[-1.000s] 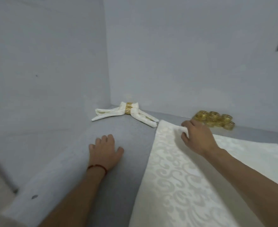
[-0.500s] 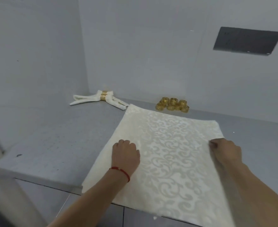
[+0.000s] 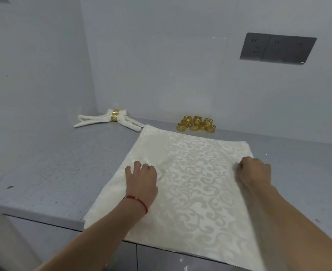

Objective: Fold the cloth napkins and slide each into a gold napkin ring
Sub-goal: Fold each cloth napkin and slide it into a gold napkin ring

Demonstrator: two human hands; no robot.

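No readable text, label, brand, number or sign is seen anywhere in the head view. Only a woven scroll pattern is carried by the napkin (image 3: 190, 173) under both hands, and a cut-out key pattern, not lettering, is shown on the gold rings (image 3: 197, 124) beyond the hands. No marking can be made out on the dark socket panel (image 3: 277, 48) above the right hand.

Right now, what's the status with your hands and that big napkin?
Left hand and right hand both curled on the flat napkin, cloth bunching under left. Loose gold rings waiting at the wall. Nothing in the way.
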